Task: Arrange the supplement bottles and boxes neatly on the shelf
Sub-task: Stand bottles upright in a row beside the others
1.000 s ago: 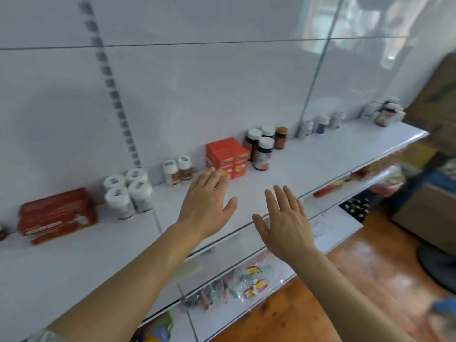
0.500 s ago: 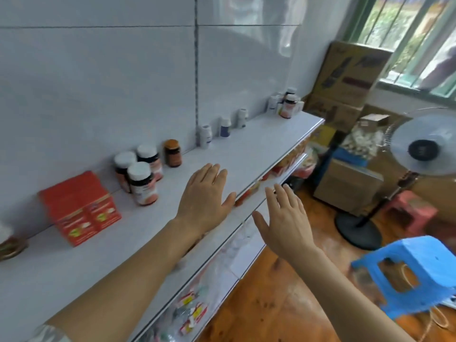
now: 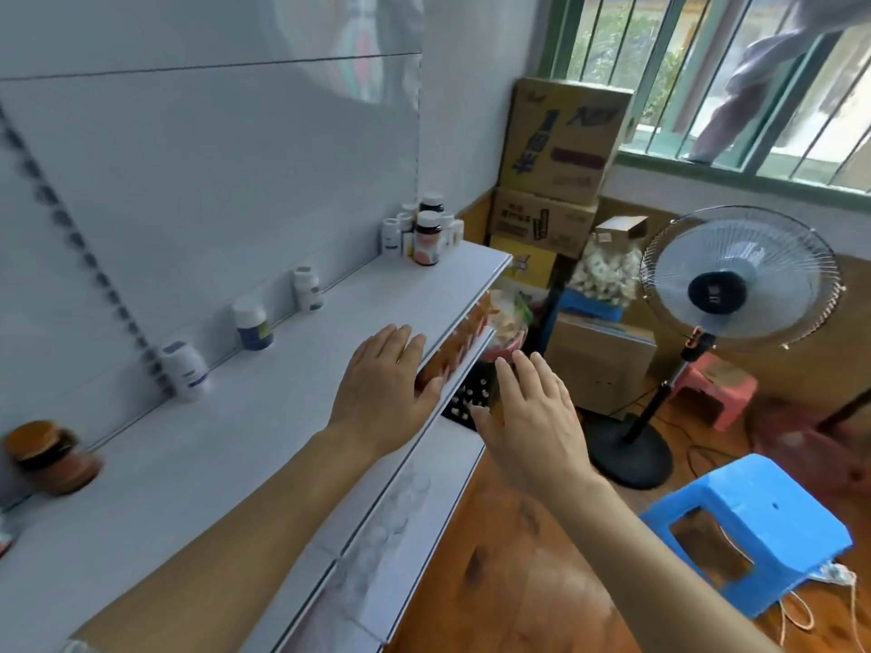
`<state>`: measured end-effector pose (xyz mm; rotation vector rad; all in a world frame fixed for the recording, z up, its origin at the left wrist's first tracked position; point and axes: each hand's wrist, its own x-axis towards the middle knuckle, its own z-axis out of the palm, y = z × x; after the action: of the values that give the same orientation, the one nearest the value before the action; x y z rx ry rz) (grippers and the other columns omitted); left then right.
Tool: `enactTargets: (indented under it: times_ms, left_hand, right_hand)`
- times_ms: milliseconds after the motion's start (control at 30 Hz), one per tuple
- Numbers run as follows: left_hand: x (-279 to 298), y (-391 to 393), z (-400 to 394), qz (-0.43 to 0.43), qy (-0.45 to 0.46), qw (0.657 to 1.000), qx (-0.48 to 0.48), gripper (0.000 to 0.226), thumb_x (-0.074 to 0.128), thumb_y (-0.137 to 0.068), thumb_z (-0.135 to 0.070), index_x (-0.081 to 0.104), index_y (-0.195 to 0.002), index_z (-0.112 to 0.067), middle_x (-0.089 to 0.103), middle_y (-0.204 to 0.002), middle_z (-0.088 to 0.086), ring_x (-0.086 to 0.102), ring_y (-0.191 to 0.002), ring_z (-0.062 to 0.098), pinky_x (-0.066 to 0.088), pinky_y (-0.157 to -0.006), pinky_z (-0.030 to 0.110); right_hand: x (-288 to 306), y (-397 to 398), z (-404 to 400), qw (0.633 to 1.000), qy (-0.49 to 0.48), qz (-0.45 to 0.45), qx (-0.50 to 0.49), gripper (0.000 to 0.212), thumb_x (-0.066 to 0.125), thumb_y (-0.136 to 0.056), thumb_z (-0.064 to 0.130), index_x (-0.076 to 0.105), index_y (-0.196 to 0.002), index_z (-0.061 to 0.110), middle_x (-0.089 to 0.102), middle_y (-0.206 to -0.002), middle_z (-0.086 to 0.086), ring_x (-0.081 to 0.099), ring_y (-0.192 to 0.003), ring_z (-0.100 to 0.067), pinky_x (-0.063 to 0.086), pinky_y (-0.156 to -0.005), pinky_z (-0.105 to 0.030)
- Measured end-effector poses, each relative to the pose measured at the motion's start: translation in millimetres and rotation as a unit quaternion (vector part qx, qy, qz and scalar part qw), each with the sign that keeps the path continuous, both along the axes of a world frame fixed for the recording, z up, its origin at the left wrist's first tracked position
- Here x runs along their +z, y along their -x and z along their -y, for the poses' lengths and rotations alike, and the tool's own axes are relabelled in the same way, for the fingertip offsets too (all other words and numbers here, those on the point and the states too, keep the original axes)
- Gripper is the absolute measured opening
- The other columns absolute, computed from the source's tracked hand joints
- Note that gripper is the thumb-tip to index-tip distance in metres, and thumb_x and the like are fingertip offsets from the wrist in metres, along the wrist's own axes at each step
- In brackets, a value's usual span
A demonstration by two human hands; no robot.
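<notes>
Beyond both hands' wide, empty grip, left hand and right hand, white bottles line the shelf

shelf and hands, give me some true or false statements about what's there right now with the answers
1. Both hands hold a bottle. False: the left hand and right hand are empty, fingers straight.
2. A cluster of bottles stands at the far end of the shelf. True.
3. The stool is red. False: it is blue.
4. A standing fan is right of the shelf. True.
5. The brown-lidded jar stands among the far cluster. False: it is at the near left.
</notes>
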<state>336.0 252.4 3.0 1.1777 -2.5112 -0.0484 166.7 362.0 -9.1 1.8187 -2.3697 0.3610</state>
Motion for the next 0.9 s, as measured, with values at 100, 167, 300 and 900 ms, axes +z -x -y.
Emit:
enactTargets:
  times_ms: [100,167,300,900]
  left_hand:
    - [-3.2,55.9,31.3,-0.002,-0.008,1.0,0.013,0.069,0.031,-0.092,-0.054,0.04,-0.146,-0.013,0.039,-0.152,0.01,0.031,-0.143,0.027,0.025,-0.119,0.042]
    - [-2.5,91.6,51.6,-0.007,-0.006,1.0,0.024,0.068,0.032,-0.092,-0.053,0.041,-0.145,-0.012,0.041,-0.151,0.01,0.033,-0.142,0.027,0.027,-0.118,0.042]
    - [-0.8,142.6,96.7,-0.016,-0.021,0.998,0.054,0.065,0.036,-0.094,-0.052,0.041,-0.145,-0.012,0.042,-0.151,0.01,0.034,-0.141,0.025,0.027,-0.118,0.04]
    - [-16.5,234.1,334.8,-0.11,-0.032,0.966,0.233,0.049,0.061,-0.09,-0.033,0.049,-0.132,-0.011,0.054,-0.132,0.01,0.052,-0.117,0.032,0.051,-0.088,0.042]
  right_hand:
    - [0.6,56.7,33.1,1.0,0.006,0.0,0.007,0.068,0.038,-0.096,0.056,0.032,-0.15,0.014,0.03,-0.157,-0.009,0.017,-0.148,-0.03,0.019,-0.121,-0.045]
    - [4.0,94.9,57.4,1.0,-0.001,0.0,0.021,0.068,0.037,-0.097,0.056,0.029,-0.151,0.015,0.028,-0.158,-0.01,0.015,-0.149,-0.03,0.019,-0.121,-0.045]
    - [11.0,155.2,113.4,0.999,-0.006,-0.002,0.054,0.07,0.033,-0.098,0.058,0.023,-0.154,0.017,0.021,-0.161,-0.007,0.009,-0.15,-0.027,0.013,-0.122,-0.043]
    - [-8.6,256.9,415.5,0.962,-0.02,-0.018,0.273,0.062,0.045,-0.098,0.044,0.033,-0.148,0.009,0.033,-0.155,-0.011,0.02,-0.147,-0.035,0.024,-0.118,-0.048]
